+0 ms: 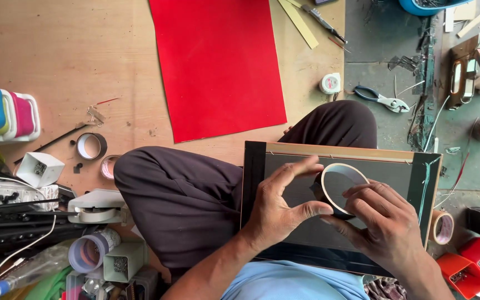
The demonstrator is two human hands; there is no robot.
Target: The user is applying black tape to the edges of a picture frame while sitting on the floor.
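Note:
A dark rectangular board (395, 172) with black taped edges and a tan top strip rests on my lap. Over its middle I hold a roll of black tape (337, 186) with a pale cardboard core. My right hand (387, 222) grips the roll from the right and below. On the roll's left side my left hand (281, 208) touches it with thumb and forefinger, the other fingers spread above the board. My dark trousered legs (184, 194) are crossed under the board.
A large red sheet (218, 61) lies on the brown floor ahead. Tape rolls (91, 145), a tape dispenser (98, 206) and small boxes crowd the left. Pliers (381, 99), a small white tape measure (330, 83), another tape roll (443, 226) and red trays (476, 261) lie right.

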